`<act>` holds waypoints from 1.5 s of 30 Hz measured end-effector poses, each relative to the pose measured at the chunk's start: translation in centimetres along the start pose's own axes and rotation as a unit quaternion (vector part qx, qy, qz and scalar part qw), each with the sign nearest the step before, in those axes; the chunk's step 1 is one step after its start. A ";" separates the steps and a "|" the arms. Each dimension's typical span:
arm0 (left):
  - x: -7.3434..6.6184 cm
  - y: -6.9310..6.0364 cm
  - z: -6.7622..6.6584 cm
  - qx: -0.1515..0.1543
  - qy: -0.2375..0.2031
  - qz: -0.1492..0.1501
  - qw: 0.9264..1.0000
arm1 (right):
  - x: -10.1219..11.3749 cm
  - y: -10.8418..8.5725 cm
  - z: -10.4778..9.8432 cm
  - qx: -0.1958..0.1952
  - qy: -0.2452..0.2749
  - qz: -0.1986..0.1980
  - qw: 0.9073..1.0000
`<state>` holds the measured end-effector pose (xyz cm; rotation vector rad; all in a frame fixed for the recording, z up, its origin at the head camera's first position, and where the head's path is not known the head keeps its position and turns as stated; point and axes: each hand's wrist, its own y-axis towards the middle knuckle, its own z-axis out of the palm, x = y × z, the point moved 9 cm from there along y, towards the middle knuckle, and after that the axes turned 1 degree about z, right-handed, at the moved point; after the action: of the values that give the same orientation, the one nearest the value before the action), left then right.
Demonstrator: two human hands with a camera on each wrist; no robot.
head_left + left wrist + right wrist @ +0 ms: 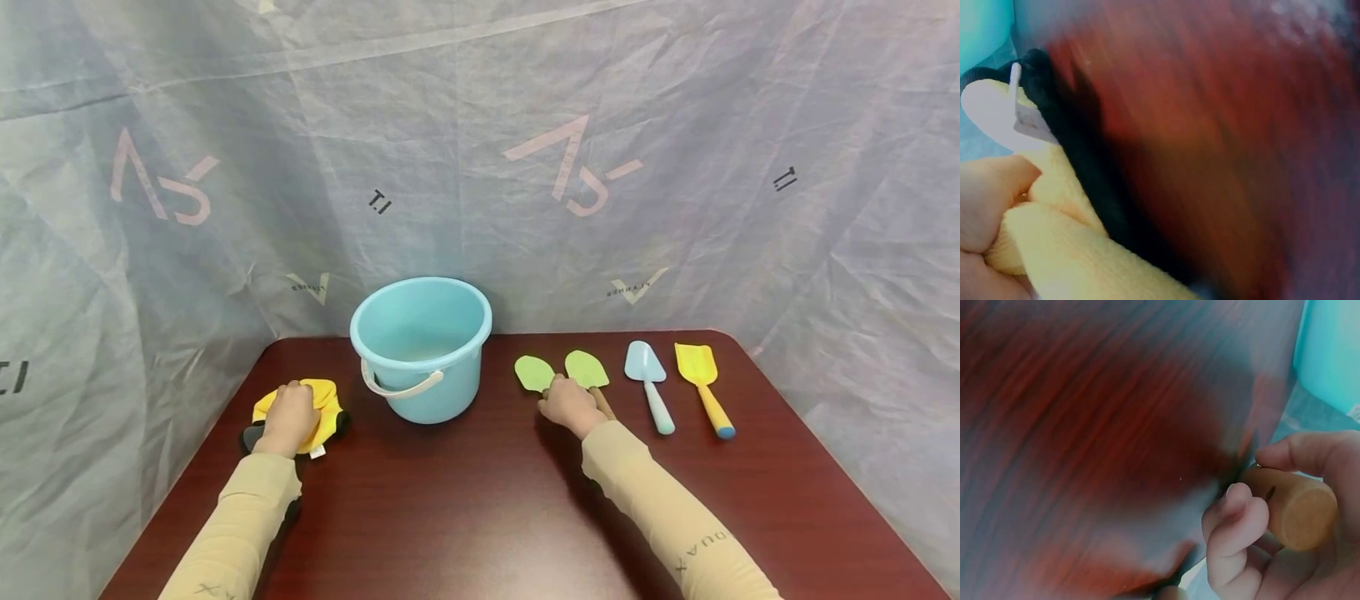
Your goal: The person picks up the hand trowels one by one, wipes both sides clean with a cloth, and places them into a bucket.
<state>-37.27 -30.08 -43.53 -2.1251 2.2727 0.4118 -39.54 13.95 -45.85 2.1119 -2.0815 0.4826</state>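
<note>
My left hand grips a bunched yellow glove with black edging and a white tag, low over the table's left side. In the left wrist view, fingers pinch the folded yellow cloth. My right hand has its fingers curled round a wooden handle, apparently that of the left green-bladed hand shovel. Just right of it lies a second green-bladed hand shovel, its wooden handle partly behind the hand. Between my hands, farther back, stands a light blue bucket.
The bucket's white handle hangs down its front. Right of the green shovels lie a light blue trowel and a yellow shovel with a blue handle end. A grey printed cloth hangs behind the dark red table.
</note>
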 end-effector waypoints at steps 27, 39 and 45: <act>-2.1 -1.8 -7.1 -0.102 -0.002 0.027 0.994 | 0.4 -3.8 -8.0 -0.045 -0.015 -0.065 0.997; -6.5 -4.9 -16.1 -0.223 0.000 0.073 0.972 | 1.3 -7.4 -13.1 -0.037 -0.049 -0.106 0.992; -9.7 -6.5 -20.2 -0.281 -0.009 0.097 0.955 | 2.0 -9.3 -15.0 -0.064 -0.067 -0.126 0.988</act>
<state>-26.60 -24.77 -23.55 -2.0731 2.5940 1.2065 -32.27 17.09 -29.97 2.3427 -1.8146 0.1735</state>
